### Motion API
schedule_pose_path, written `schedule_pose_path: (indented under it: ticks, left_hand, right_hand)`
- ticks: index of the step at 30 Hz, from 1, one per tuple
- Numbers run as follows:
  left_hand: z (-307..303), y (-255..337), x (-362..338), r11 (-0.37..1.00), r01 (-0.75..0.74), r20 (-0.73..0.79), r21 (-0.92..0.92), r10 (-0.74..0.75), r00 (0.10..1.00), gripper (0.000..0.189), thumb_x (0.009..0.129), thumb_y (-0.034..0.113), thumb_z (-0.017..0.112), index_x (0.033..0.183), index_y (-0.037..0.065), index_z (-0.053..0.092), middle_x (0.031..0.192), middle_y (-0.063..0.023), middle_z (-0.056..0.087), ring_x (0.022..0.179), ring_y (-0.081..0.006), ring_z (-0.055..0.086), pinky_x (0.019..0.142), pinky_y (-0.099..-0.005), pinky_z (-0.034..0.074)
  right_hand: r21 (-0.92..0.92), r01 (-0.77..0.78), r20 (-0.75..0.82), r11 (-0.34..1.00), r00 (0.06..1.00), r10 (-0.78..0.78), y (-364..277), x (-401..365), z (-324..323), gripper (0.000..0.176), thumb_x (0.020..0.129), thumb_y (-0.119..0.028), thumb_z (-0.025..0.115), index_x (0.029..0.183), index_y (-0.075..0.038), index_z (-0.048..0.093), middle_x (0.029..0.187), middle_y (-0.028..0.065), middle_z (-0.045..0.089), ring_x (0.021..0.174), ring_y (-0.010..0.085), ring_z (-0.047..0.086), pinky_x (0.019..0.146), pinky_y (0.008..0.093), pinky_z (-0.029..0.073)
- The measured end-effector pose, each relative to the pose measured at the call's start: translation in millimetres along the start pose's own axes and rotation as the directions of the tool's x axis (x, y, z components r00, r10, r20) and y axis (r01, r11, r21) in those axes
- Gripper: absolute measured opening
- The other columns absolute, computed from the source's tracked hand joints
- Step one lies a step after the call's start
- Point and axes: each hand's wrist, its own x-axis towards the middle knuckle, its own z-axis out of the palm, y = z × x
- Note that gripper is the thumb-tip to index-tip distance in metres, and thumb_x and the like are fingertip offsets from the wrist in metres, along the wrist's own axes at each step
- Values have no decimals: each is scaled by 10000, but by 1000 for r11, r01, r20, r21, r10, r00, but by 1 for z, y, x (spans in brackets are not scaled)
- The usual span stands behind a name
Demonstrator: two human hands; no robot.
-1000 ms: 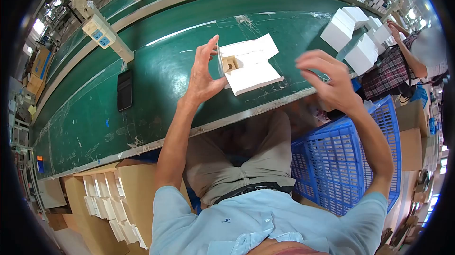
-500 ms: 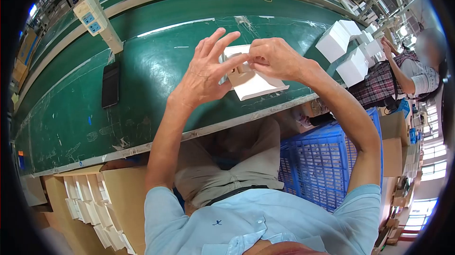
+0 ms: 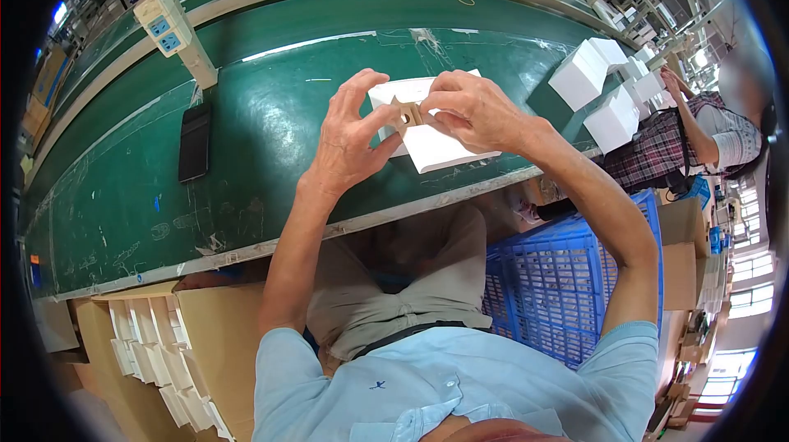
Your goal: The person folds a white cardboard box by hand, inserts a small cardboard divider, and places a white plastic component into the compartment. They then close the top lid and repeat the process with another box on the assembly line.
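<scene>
An open white box [image 3: 448, 149] lies on the green table, its flap spread toward the front edge. Over its middle is a small brown cardboard insert [image 3: 408, 116] with a round hole. My left hand [image 3: 349, 130] is at the insert's left side, thumb and forefinger bent toward it with a gap between them. On the other side, my right hand [image 3: 472, 109] has its fingers pinched together at the insert's right edge; the fingertips partly cover the contact.
A black phone [image 3: 195, 142] lies at the left on the green table [image 3: 271, 130]. White boxes [image 3: 579, 74] stand at the right, near a co-worker [image 3: 711, 134]. Below are a blue crate [image 3: 551, 286] and a carton [image 3: 218, 343] of white boxes. A socket post [image 3: 168, 27] rises at back left.
My left hand's fingers have bent inward from a wider spread. My right hand has shifted slightly right and down, and the brown insert shows more between the hands.
</scene>
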Motion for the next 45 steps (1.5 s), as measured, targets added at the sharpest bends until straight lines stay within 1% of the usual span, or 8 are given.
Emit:
schedule_pose_path:
  ticks: [8, 14, 16, 24, 28, 30, 36, 45]
  left_hand:
    - [0, 2, -2, 999, 33, 38, -39, -31, 999, 348, 763, 58, 911, 1048, 115, 718, 1429, -110, 621, 1451, -408, 531, 1152, -554, 476]
    - [8, 0, -8, 991, 88, -62, -99, -94, 994, 494, 740, 69, 930, 1173, 161, 710, 1447, -100, 616, 1483, -407, 494, 1215, -588, 376]
    - [6, 3, -9, 992, 84, -100, -93, -93, 991, 547, 731, 74, 936, 1220, 176, 712, 1467, -98, 605, 1500, -408, 472, 1225, -601, 352]
    - [8, 6, -3, 1000, -14, -69, -10, 13, 998, 729, 712, 61, 926, 1387, 243, 720, 1547, -97, 552, 1526, -407, 431, 1230, -624, 343]
    - [9, 11, 4, 979, 84, -35, -184, -92, 995, 729, 713, 50, 912, 1390, 237, 719, 1535, -93, 565, 1517, -395, 450, 1228, -624, 351]
    - [8, 10, 5, 993, 67, 77, -102, -59, 995, 693, 723, 35, 897, 1364, 237, 732, 1525, -88, 580, 1510, -386, 462, 1223, -621, 360]
    - [10, 12, -1, 984, -109, 28, 144, 106, 994, 520, 738, -24, 827, 1166, 270, 814, 1518, -54, 607, 1540, -401, 441, 1254, -624, 340]
    - [16, 11, -3, 993, -80, 44, 92, 76, 996, 464, 754, -51, 786, 1117, 236, 829, 1484, -57, 612, 1554, -405, 422, 1237, -639, 342]
  right_hand:
    - [-155, 101, 57, 983, 994, -93, -7, 3, 2, 76, 996, -211, 786, 1071, -197, 785, 1008, 92, 639, 933, 302, 662, 760, 451, 548]
    - [14, 100, 44, 995, 994, -101, -4, -3, -6, 204, 965, -51, 760, 1154, -122, 786, 1128, 118, 708, 1014, 320, 699, 852, 440, 571]
    - [103, -47, -28, 994, 998, 50, -4, -9, -11, 173, 949, -40, 763, 1120, -41, 783, 1129, 136, 743, 997, 332, 733, 853, 421, 591]
    - [90, -113, -54, 989, 991, 119, 5, -14, -18, 105, 909, -71, 745, 993, -34, 797, 1046, 140, 756, 922, 356, 742, 818, 450, 591]
    - [-40, -1, 30, 999, 1000, 2, 5, -6, -15, 82, 915, -47, 769, 982, 0, 775, 1029, 142, 760, 932, 334, 748, 795, 418, 600]
    - [-67, 6, 78, 998, 997, -1, 5, -1, -15, 73, 909, -49, 772, 966, -4, 771, 1010, 142, 760, 916, 342, 748, 789, 427, 604]
    - [-200, 118, 231, 973, 970, -71, 4, 14, -23, 95, 903, -100, 750, 880, -8, 760, 930, 146, 751, 878, 354, 759, 790, 454, 624]
    - [-368, 192, 429, 910, 903, -17, -11, 33, -29, 125, 934, -119, 767, 906, 2, 788, 895, 142, 767, 809, 308, 783, 752, 423, 640]
